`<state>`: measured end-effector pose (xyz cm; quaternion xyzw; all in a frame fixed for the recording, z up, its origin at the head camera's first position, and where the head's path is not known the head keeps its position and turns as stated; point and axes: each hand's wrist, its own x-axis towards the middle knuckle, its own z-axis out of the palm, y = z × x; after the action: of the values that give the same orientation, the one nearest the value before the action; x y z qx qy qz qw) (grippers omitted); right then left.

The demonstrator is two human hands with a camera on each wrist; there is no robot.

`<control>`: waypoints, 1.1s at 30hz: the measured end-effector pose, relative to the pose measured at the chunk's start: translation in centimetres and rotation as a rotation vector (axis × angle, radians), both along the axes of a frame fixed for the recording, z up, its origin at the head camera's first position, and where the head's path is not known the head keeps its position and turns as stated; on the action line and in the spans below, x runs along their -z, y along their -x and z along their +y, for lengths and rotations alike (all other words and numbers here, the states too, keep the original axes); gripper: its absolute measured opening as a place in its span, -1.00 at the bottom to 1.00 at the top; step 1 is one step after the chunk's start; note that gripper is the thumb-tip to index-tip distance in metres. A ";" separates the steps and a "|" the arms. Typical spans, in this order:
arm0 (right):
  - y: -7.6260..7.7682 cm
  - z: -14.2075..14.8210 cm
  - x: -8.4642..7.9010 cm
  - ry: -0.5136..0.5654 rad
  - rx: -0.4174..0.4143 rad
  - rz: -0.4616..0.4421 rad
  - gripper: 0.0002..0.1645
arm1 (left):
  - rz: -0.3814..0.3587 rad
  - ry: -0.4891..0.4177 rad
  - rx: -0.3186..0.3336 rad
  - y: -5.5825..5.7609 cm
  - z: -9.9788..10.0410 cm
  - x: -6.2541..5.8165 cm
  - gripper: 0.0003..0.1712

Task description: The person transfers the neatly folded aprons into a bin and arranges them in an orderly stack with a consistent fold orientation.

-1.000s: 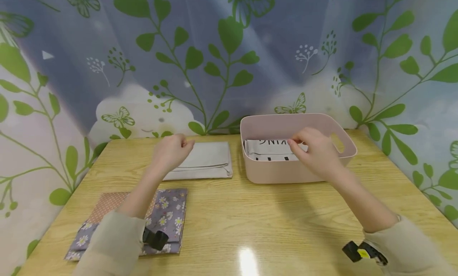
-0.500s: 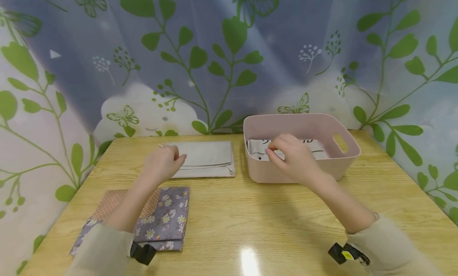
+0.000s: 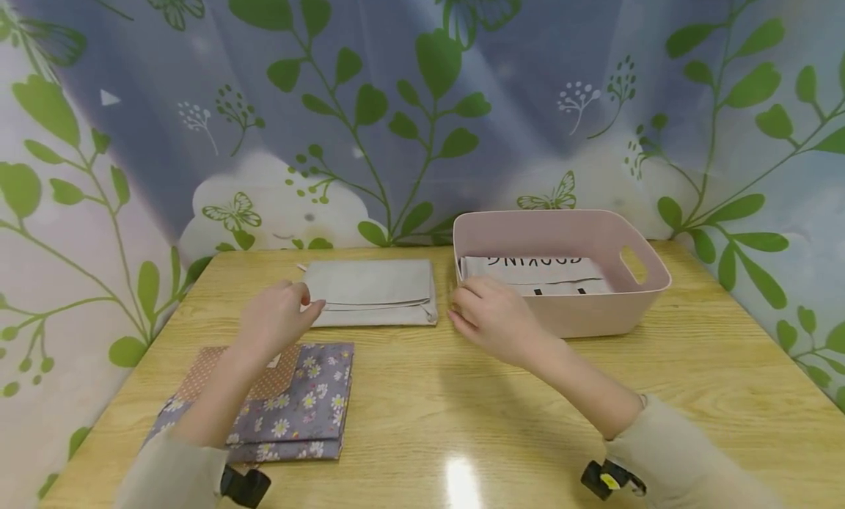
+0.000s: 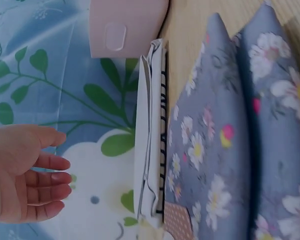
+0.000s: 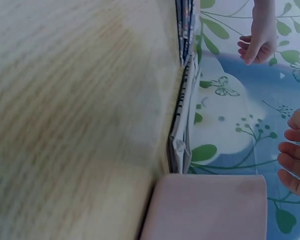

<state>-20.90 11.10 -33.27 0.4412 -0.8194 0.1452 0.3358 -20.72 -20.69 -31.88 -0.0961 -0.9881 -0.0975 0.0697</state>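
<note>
A printed fabric backdrop (image 3: 554, 113) hangs behind a pale yellow wood-grain table (image 3: 403, 414) and along both its sides. Green leafy stems (image 3: 371, 104), outlined butterflies (image 3: 232, 213) and a white cloud (image 3: 251, 179) decorate its blue and whitish ground. A bright light reflection (image 3: 462, 483) glints on the table.

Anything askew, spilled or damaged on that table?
No spill or damage. The folded pale cloth is untidy: its near right corner bunches up and a white strip pokes from its far left. Lettering on the white cloth in the pink bin reads upside down from the head view.
</note>
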 end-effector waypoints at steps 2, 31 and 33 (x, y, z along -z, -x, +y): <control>0.0 -0.4 0.5 -0.018 -0.001 0.003 -0.89 | -0.010 -0.001 -0.012 -0.2 -0.4 0.2 -0.61; -1.9 -5.9 3.7 -0.316 0.140 -0.497 -0.62 | -0.240 -0.019 -0.188 -1.9 -7.4 2.4 -0.61; -2.0 -6.2 3.8 -0.321 0.139 -0.527 -0.61 | -0.256 -0.018 -0.193 -2.0 -7.9 2.5 -0.60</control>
<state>-18.89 4.94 -37.03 0.3786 -0.9189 0.1002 0.0472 -18.71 -28.58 -34.36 0.0131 -0.9927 -0.1106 -0.0470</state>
